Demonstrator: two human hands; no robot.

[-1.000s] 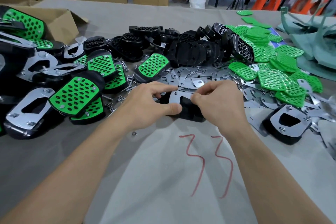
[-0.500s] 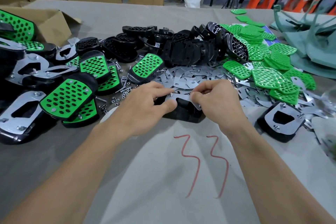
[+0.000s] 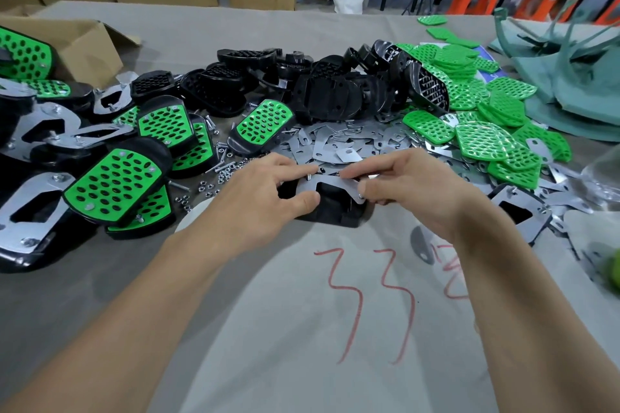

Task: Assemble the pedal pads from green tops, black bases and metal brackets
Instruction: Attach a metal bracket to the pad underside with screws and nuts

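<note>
A black base (image 3: 335,209) lies underside up on the table in front of me, with a metal bracket (image 3: 330,185) laid over it. My left hand (image 3: 268,198) holds the bracket's left end, thumb on top and forefinger at its far edge. My right hand (image 3: 406,193) pinches the bracket's right end between thumb and fingers. Loose metal brackets (image 3: 342,144) are heaped just behind. Black bases (image 3: 322,90) pile up further back, and green tops (image 3: 483,121) spread to the right.
Finished green-and-black pads (image 3: 114,184) crowd the left side, with small nuts and screws (image 3: 214,174) scattered beside them. A bracketed base (image 3: 516,211) sits at the right. An open cardboard box (image 3: 77,43) stands at far left. Red marks (image 3: 369,298) are drawn on the cloth near me.
Both hands stay on the bracket over the black base, with fingers shifted slightly along its edges. The camera has tilted and come closer, showing more of the table's right side.
</note>
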